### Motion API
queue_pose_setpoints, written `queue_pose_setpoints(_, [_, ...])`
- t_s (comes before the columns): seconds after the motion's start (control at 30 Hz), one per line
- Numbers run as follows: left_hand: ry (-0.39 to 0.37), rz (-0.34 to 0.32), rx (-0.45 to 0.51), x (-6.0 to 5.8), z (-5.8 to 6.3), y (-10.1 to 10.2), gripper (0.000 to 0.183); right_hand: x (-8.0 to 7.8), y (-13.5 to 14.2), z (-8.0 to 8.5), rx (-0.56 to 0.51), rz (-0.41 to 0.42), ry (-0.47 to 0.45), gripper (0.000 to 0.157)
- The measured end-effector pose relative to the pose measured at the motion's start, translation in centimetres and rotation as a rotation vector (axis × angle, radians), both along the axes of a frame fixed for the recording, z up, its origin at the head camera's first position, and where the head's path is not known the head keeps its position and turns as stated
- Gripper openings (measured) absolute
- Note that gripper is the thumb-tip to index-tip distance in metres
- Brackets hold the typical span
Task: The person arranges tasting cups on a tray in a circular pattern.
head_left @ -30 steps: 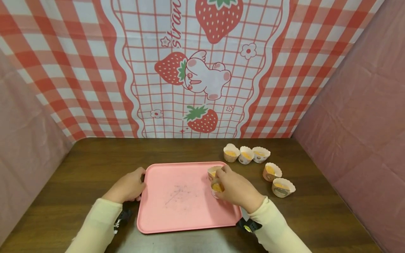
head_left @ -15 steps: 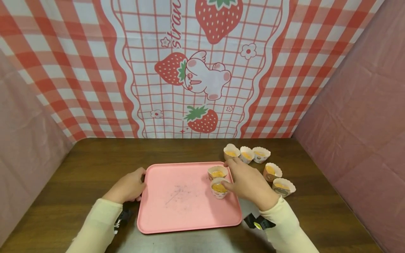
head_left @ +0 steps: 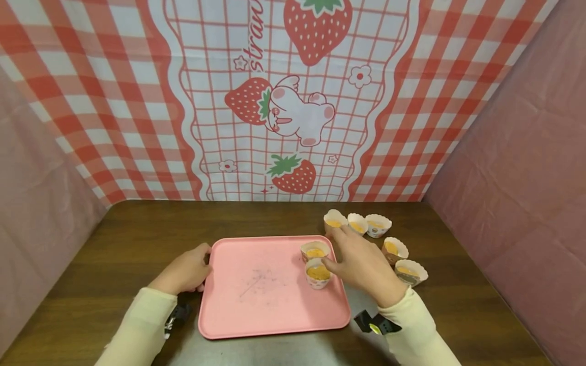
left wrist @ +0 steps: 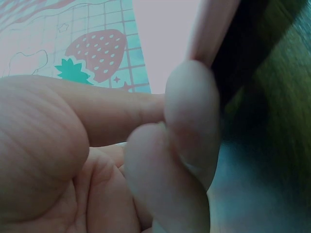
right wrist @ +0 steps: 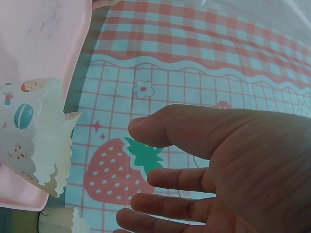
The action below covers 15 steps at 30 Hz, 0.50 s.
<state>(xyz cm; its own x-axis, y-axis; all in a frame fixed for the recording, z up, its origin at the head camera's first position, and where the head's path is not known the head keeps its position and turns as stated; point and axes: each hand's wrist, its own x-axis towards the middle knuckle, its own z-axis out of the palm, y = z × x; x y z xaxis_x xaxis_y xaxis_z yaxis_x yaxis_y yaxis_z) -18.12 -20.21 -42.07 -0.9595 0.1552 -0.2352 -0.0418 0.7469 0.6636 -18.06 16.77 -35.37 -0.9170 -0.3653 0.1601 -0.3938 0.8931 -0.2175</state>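
Cups (head_left: 378, 226) flank right hand (head_left: 363, 262), cloth (head_left: 293, 173) behind.

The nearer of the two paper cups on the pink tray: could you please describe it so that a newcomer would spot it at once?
On the brown table, find the large pink tray. Near its right edge, the nearer cup stands just in front of the farther cup. The nearer one's white wall with small prints sets it apart from the other's brownish wall.

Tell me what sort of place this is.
Probably a small staged tabletop booth: a brown table stands before a strawberry-print backdrop, and plain pink drapes flank it on both sides.
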Motion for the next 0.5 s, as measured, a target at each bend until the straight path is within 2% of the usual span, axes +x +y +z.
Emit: queue_pose_setpoints(0.5, [0.004, -0.004, 0.010, -0.04, -0.32, 0.13, 0.038, 0.25, 0.17, 0.16, 0.003, 0.001, -0.001, 0.052])
